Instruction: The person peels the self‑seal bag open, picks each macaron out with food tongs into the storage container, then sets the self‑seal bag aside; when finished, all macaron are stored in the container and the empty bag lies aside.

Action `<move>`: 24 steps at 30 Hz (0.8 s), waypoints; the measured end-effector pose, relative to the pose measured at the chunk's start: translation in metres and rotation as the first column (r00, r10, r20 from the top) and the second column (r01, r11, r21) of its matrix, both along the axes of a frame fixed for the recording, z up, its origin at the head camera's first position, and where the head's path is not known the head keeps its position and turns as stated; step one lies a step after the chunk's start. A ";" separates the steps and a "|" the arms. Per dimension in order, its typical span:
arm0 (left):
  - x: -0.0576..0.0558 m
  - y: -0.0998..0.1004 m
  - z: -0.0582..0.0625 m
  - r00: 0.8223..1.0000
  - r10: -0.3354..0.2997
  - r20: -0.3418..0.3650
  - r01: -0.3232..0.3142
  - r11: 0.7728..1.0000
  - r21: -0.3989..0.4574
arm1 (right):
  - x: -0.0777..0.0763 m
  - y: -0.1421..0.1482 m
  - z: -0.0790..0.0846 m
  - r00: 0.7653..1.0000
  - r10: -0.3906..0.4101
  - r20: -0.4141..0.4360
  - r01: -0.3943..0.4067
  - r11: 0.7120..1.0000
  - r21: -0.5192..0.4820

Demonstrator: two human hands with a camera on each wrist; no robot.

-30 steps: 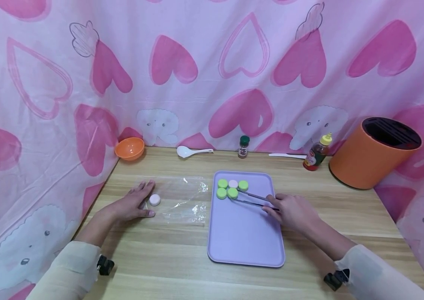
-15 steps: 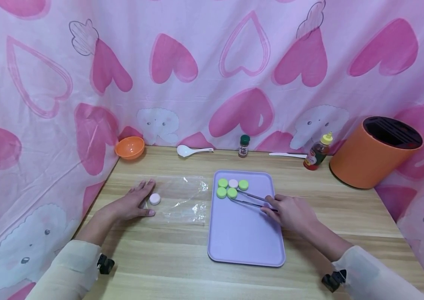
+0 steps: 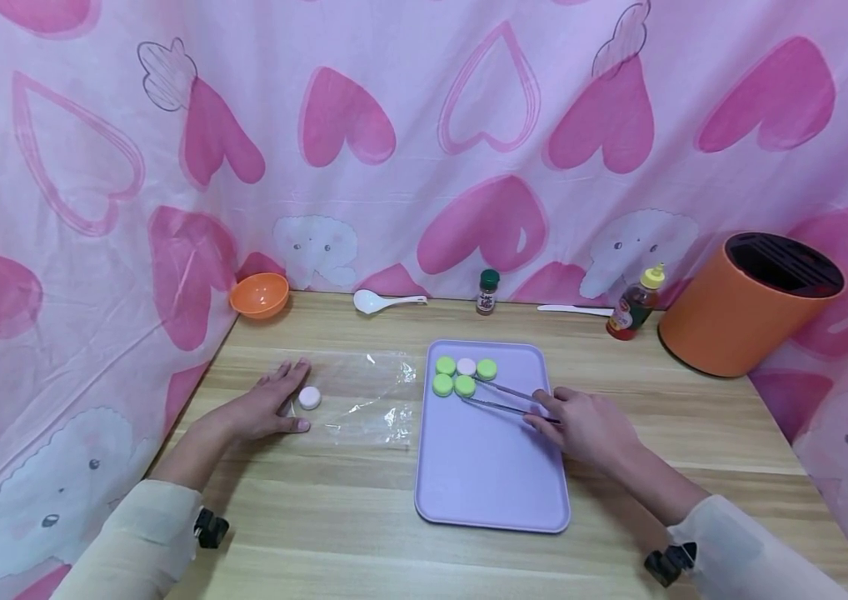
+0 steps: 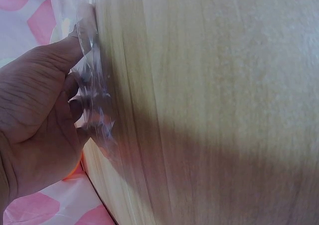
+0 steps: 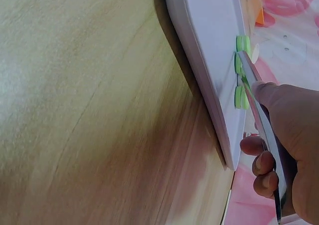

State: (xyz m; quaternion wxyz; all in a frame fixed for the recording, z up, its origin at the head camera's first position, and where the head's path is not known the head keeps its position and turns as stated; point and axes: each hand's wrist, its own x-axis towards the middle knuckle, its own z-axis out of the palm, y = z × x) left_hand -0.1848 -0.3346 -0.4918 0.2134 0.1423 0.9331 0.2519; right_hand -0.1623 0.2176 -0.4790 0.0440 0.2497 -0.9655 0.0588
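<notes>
My right hand (image 3: pixel 589 429) grips metal tongs (image 3: pixel 502 407) over a lavender tray (image 3: pixel 491 483). The tips of the tongs are at the right side of a green macaron (image 3: pixel 465 386); whether they squeeze it I cannot tell. Around it in two rows lie several other green macarons (image 3: pixel 442 384) and a pale pink macaron (image 3: pixel 466 367). To the left, my left hand (image 3: pixel 262 407) rests with spread fingers on the end of a clear plastic bag (image 3: pixel 364 400). A whitish macaron (image 3: pixel 309 398) lies at that end, between thumb and fingers; whether inside the bag is unclear.
Along the back stand an orange bowl (image 3: pixel 260 297), a white spoon (image 3: pixel 386 302), a green-capped spice jar (image 3: pixel 487 292), a white knife (image 3: pixel 574 310), a yellow-capped squeeze bottle (image 3: pixel 636 307) and an orange knife block (image 3: pixel 746 312). A pink heart-patterned curtain (image 3: pixel 386 192) encloses the table.
The green macaron at the tongs has shifted very slightly within its row. Both hands are otherwise nearly still, and the left hand stays on the bag.
</notes>
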 end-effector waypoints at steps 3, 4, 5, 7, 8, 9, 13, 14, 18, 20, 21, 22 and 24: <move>0.000 0.000 0.001 1.000 0.004 0.008 -0.004 1.000 0.001 | 0.001 0.001 0.002 1.000 -0.006 0.003 0.006 1.000 -0.003; 0.000 0.000 0.001 1.000 0.004 0.009 -0.004 1.000 0.002 | 0.001 0.001 0.003 1.000 -0.008 0.003 0.008 1.000 -0.006; 0.000 0.000 0.001 1.000 0.003 0.009 -0.003 1.000 0.002 | 0.001 0.001 0.004 1.000 -0.011 0.005 0.011 1.000 -0.009; 0.000 -0.001 0.001 1.000 0.000 0.006 0.000 1.000 0.001 | 0.001 0.000 0.005 1.000 -0.014 0.005 0.014 1.000 -0.015; -0.001 -0.001 0.001 1.000 0.000 0.006 0.000 1.000 0.001 | 0.001 -0.001 0.006 1.000 -0.015 0.003 0.015 1.000 -0.018; -0.001 0.000 0.001 1.000 0.000 0.009 0.000 1.000 0.002 | 0.001 -0.001 0.007 1.000 -0.014 0.001 0.014 1.000 -0.022; -0.001 -0.001 0.001 1.000 0.003 0.015 -0.003 1.000 0.004 | -0.001 -0.009 0.009 1.000 0.020 -0.024 -0.020 0.999 -0.030; -0.001 -0.001 0.001 1.000 0.003 0.016 -0.003 1.000 0.005 | -0.001 -0.011 0.010 0.999 0.030 -0.031 -0.031 0.999 -0.030; -0.001 -0.001 0.000 1.000 0.002 0.013 -0.002 1.000 0.002 | -0.002 -0.026 0.011 0.995 0.080 -0.063 -0.082 0.996 -0.019; -0.001 -0.001 0.001 1.000 0.006 0.017 -0.006 1.000 0.000 | -0.003 -0.034 0.011 0.992 0.104 -0.078 -0.105 0.994 -0.012; -0.001 -0.001 0.001 1.000 0.009 0.020 -0.009 1.000 -0.001 | -0.004 -0.038 0.010 0.989 0.116 -0.086 -0.118 0.993 -0.007; -0.001 -0.001 0.001 1.000 0.011 0.022 -0.011 1.000 -0.004 | -0.004 -0.042 0.010 0.987 0.128 -0.092 -0.129 0.992 -0.002; -0.001 -0.001 0.002 1.000 0.016 0.027 -0.016 1.000 -0.004 | -0.005 -0.050 0.009 0.981 0.153 -0.115 -0.154 0.988 0.004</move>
